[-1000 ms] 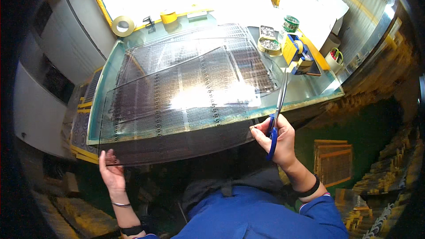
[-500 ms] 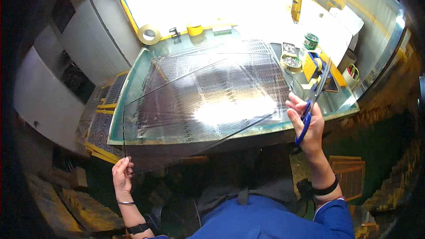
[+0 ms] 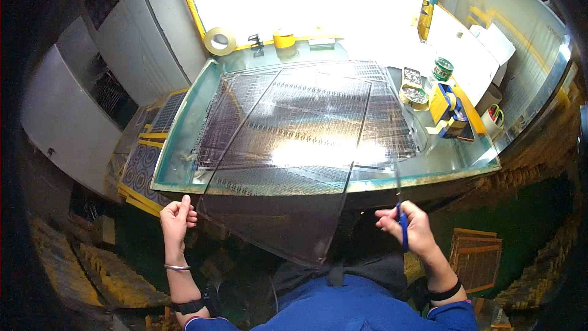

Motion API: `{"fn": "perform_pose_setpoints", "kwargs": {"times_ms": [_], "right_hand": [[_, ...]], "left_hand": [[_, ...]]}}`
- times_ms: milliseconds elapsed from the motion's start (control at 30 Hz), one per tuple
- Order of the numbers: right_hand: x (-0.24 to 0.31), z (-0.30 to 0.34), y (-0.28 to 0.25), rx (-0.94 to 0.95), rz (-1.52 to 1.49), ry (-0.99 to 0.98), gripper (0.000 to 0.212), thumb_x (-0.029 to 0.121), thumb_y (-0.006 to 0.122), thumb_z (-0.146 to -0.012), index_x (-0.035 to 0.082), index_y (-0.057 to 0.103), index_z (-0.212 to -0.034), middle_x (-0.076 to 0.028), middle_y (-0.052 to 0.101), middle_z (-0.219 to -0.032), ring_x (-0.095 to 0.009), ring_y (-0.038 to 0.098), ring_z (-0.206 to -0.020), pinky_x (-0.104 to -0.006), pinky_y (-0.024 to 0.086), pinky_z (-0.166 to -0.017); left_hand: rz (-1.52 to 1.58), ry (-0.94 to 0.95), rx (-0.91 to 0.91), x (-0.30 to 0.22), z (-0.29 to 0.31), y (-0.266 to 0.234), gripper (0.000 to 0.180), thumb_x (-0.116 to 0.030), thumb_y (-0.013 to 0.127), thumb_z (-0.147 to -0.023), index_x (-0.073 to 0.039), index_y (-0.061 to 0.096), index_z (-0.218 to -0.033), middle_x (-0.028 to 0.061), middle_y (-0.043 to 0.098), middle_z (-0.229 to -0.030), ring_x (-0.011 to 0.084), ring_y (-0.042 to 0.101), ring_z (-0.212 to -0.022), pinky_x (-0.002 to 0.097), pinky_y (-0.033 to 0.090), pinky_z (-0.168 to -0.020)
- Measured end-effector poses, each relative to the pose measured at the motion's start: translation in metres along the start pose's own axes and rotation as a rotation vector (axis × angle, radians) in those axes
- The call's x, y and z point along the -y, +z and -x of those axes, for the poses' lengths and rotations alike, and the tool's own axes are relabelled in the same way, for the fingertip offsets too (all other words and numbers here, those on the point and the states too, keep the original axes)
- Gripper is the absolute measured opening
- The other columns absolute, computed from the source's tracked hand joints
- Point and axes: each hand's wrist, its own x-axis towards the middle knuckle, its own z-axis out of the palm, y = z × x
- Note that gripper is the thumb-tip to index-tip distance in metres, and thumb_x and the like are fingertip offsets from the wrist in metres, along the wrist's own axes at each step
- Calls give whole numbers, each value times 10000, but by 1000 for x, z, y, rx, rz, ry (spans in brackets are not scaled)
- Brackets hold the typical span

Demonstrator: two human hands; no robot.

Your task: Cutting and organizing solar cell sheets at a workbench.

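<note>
Right grip clamps blurry-bladed scissors; I cannot tell if left grip holds the sheet.

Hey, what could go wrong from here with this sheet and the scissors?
The dark see-through sheet juts past the front edge of the table, its lowest corner with no hand on it. I can't tell whether the left hand touches it, so it might slip or bend. The right hand holds blue-handled scissors, blades toward the table; a careless swing could scratch the sheet. Bright glare might hide flaws.
</note>
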Motion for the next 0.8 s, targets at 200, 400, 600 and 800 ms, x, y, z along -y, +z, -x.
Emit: {"fn": "perform_pose_setpoints", "kwargs": {"times_ms": [200,400,600,800], "right_hand": [[-11,13,22,263,9,118,221,160,676,-754,2,540,-827,-104,633,-878,-52,545,-700,-198,451,-627],[16,17,34,383,78,128,240,152,699,-731,0,533,-815,-97,632,-856,-61,556,-717,-209,460,-630],[16,20,32,441,103,113,177,82,699,-721,19,536,-749,-75,627,-775,-69,571,-711,-194,459,-618],[3,18,22,221,0,76,168,98,692,-732,28,541,-760,-45,616,-725,-51,556,-668,-184,444,-603]], "left_hand": [[-3,-203,177,6,-6,12,498,-494,471,-832,-2,514,-771,116,587,-677,152,580,-522,250,489,-440],[158,-256,565,-25,-3,19,388,-374,540,-834,8,583,-785,99,592,-575,94,492,-376,188,379,-347],[13,-62,743,-54,13,29,233,-191,534,-845,22,590,-920,87,618,-634,66,494,-391,175,366,-350],[3,148,540,-60,30,35,247,-153,470,-878,28,562,-1018,101,635,-700,72,523,-415,160,359,-349]]}}
